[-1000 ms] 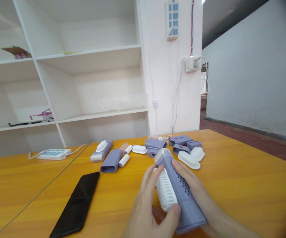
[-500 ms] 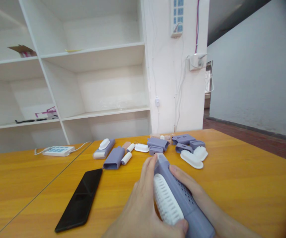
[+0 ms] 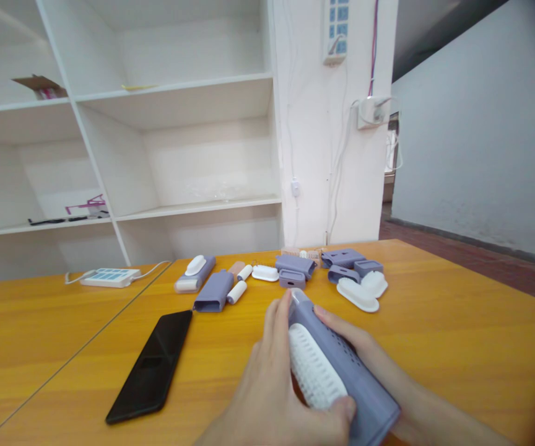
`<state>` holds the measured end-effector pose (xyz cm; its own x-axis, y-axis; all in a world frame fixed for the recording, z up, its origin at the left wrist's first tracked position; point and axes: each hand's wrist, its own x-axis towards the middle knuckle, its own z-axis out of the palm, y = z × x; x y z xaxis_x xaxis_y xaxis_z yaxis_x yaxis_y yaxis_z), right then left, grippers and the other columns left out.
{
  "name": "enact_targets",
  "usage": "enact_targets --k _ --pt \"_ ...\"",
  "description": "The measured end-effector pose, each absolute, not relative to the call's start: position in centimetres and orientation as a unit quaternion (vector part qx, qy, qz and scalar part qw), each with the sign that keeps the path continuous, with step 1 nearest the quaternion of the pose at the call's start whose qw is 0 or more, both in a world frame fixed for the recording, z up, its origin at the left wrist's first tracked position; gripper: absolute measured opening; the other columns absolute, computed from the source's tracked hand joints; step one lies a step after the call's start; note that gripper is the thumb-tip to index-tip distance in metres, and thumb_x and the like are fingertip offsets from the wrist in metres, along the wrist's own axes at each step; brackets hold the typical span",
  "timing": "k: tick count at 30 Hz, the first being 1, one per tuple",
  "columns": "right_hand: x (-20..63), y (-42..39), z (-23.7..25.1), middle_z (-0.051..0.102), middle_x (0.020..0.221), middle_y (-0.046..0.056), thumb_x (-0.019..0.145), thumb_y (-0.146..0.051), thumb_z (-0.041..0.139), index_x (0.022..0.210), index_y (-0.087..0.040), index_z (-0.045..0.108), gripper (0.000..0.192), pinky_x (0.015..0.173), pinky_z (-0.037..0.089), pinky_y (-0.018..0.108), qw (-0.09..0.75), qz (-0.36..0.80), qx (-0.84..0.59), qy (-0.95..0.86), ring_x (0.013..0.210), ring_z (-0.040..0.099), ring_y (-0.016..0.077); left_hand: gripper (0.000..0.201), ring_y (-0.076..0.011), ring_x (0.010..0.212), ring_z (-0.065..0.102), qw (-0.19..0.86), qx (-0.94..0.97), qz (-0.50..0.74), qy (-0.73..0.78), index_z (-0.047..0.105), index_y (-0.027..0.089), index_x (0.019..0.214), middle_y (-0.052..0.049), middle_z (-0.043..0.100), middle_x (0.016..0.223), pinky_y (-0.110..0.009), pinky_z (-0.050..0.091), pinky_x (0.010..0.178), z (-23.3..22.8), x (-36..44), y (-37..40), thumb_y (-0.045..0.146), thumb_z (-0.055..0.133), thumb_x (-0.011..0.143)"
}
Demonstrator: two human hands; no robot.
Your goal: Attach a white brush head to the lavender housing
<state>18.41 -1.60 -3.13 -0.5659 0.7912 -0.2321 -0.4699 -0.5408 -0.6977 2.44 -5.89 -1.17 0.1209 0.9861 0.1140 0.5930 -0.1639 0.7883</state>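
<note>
Low over the orange table (image 3: 457, 347), 2 hands clasp a purple case (image 3: 351, 378).

Left hand (image 3: 272, 396) wraps its near side, thumb pressing the white ribbed insert (image 3: 316, 371); right hand (image 3: 365, 353) cups the far side (fingers closed on it). Seating the insert seems the step; next calls for firm, even pressure. Beyond lie a black phone (image 3: 151, 365) and loose purple and white parts (image 3: 342, 279).

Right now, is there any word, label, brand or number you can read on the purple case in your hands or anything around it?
None can be read.
Purple case, held in both hands: holes and a ribbed white insert, no lettering.
Phone: screen dark.
Power strip on the table and wall power strip: any markings too small to read.
</note>
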Motion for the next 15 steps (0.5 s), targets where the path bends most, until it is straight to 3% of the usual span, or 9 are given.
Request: enact_targets --k 2,5,10,15 --pt "18.48 -1.35 -3.09 0.080 0.094 0.015 0.090 -0.061 0.060 0.110 -0.010 0.075 0.057 0.082 0.055 0.037 0.344 0.856 -0.255 -0.289 0.081 0.074 0.0275 0.131 -0.0397 0.147 0.033 0.304 0.698 0.308 0.570 0.004 0.031 0.163 -0.005 0.021 0.169 -0.054 0.031 0.119 -1.02 2.05 -5.89 0.047 0.085 0.061" --pt "18.52 -1.15 -2.74 0.081 0.093 0.016 0.089 -0.060 0.062 0.107 -0.007 0.076 0.057 0.083 0.055 0.035 0.337 0.860 -0.269 -0.275 0.081 0.075 0.0268 0.135 -0.0428 0.147 0.033 0.293 0.713 0.282 0.572 0.006 0.037 0.162 -0.004 0.019 0.170 -0.058 0.034 0.116 -1.18 1.45 -5.85 0.058 0.087 0.057" --pt "18.50 -1.22 -2.60 0.080 0.098 0.019 0.091 -0.052 0.066 0.112 -0.005 0.073 0.052 0.086 0.056 0.039 0.328 0.861 -0.296 -0.250 0.081 0.075 0.0278 0.136 -0.0430 0.145 0.037 0.256 0.721 0.260 0.588 0.008 0.035 0.162 -0.008 0.020 0.169 -0.059 0.038 0.113 -1.51 1.49 -5.91 0.051 0.087 0.053" --pt "18.29 -1.53 -2.72 0.081 0.094 0.018 0.091 -0.051 0.066 0.114 -0.005 0.072 0.052 0.080 0.056 0.037 0.326 0.874 -0.272 -0.236 0.085 0.076 0.0303 0.133 -0.0406 0.152 0.025 0.251 0.729 0.240 0.590 0.011 0.034 0.162 -0.007 0.008 0.172 -0.059 0.031 0.118 -1.52 1.67 -6.06 0.050 0.085 0.053"
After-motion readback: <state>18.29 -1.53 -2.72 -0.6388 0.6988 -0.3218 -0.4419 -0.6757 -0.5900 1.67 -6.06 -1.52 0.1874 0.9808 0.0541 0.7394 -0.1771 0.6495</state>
